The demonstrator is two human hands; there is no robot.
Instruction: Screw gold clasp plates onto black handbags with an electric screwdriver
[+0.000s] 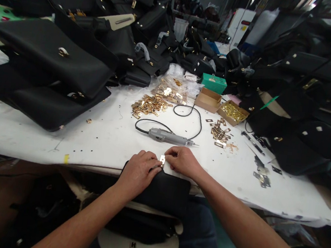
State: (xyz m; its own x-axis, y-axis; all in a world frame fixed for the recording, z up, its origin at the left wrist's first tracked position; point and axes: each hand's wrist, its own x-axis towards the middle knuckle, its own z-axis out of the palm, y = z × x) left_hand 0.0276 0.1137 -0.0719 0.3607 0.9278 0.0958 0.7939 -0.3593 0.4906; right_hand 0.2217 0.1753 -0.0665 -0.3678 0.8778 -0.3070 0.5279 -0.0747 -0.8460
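A black leather bag flap [165, 186] lies over the front edge of the table, its bag hanging down toward my lap. At the flap's tip is a small shiny gold metal plate [162, 160]. My left hand [141, 171] presses on the flap, its thumb and fingers closed near the plate's left side. From the right, my right hand [181, 160] pinches at the plate's edge with thumb and forefinger. A grey electric screwdriver [166, 136] with a black cord lies just beyond both hands.
Gold fittings [149, 106] lie in a heap at the back. A cardboard box [233, 112] holds small gold pieces, beside an open brown box [208, 100]. Rectangular frames [220, 132] are scattered to the right. Black bags [55, 58] are piled on both sides.
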